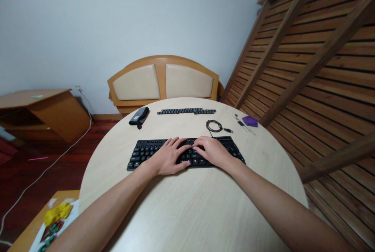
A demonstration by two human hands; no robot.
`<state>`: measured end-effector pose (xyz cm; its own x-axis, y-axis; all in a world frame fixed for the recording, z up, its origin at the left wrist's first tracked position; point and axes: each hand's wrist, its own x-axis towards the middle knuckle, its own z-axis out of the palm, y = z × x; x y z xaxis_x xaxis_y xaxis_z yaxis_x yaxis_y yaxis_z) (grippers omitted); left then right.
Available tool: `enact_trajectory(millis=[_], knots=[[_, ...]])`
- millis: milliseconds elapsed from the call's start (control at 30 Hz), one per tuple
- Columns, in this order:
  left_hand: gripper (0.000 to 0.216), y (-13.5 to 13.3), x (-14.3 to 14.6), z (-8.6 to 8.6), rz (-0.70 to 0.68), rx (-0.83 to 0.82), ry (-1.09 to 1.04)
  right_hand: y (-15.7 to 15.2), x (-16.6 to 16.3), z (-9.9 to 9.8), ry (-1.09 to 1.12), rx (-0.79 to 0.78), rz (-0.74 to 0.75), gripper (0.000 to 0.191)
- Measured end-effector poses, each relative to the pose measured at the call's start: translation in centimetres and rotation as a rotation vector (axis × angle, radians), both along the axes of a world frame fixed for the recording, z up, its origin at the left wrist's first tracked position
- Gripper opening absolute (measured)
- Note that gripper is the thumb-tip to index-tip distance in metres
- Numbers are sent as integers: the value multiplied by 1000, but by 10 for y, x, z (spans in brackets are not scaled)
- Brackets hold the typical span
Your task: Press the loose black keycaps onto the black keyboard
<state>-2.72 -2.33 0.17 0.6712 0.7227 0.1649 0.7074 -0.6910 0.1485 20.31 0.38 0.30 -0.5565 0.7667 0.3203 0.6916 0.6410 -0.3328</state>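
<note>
A black keyboard (144,151) lies flat on the round pale wooden table (202,201). My left hand (171,156) rests across its middle, fingers spread over the keys and thumb near the front edge. Just to the right, my right hand (213,151) is bent over the keyboard with thumb and fingertips drawn together in a pinch at the keys. Whatever lies between those fingertips is too small to make out. The keyboard's cable (215,126) is coiled behind it, ending in a USB plug (228,130). Rows of loose dark keycaps (181,111) stand farther back.
A black pouch (138,117) lies at the table's back left. At the back right are a purple cloth (250,121) and thin metal tools (245,126). Slatted wooden panels (328,88) lean on the right; a padded headboard (162,82) stands behind. Yellow gloves (58,213) lie lower left.
</note>
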Motion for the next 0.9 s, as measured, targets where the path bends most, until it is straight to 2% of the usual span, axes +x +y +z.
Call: enact_trajectory(millis=[167,367,633,900], knots=[[65,-1,0,-2,-3,16,-17,-1,4,-3,20,26,17,18],[68,0,-1,-3,-4,18,-3,10,4,7,-49,62,-58,23],[67,-1,0,0,15,24,39,77,16,10,-298,50,-301,31],[67,-1,0,1,14,5,1,131,9,1,-415,96,-256,33]])
